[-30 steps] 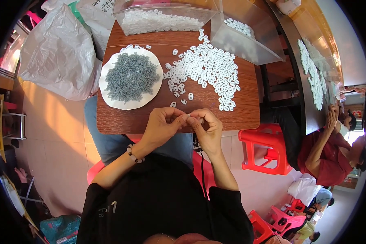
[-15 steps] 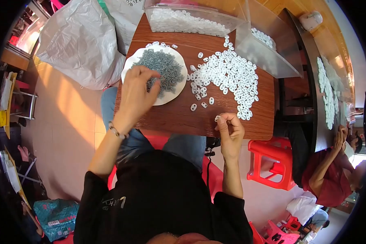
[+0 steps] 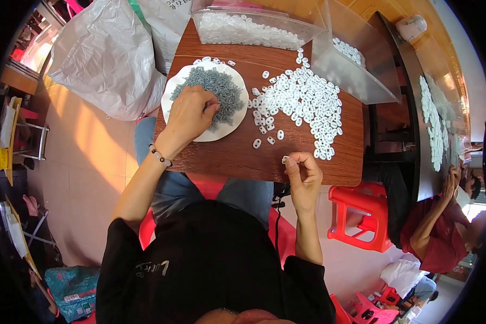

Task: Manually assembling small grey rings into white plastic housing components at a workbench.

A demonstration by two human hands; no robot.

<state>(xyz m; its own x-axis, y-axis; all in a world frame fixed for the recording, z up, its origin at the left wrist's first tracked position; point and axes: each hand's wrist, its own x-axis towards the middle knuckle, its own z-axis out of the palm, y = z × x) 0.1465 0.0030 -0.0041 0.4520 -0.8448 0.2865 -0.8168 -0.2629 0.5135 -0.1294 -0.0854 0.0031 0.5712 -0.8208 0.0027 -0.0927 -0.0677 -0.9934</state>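
A white scalloped plate (image 3: 241,116) at the left of the table holds a heap of small grey screw-like pieces (image 3: 224,89). Over this heap is my left hand (image 3: 188,114), its fingertips pinched together among the pieces; what lies between them is hidden. Near the table's front edge, my right hand (image 3: 306,181) pinches one small white plastic piece with holes (image 3: 285,160) between thumb and forefinger. Many similar white oval two-hole pieces (image 3: 299,92) are spread over the table's right half, beyond my right hand. A few more lie behind the plate.
Clear plastic bins (image 3: 254,32) with white pieces stand along the wooden table's (image 3: 227,156) back edge. A large white sack (image 3: 102,59) sits at the left. On the right are a red stool (image 3: 359,216) and a person in a dark red shirt (image 3: 434,237) at a dark table.
My left hand has shifted slightly right over the heap, and its spread fingers have closed into a pinch. My right hand has moved slightly left, still holding the white piece.
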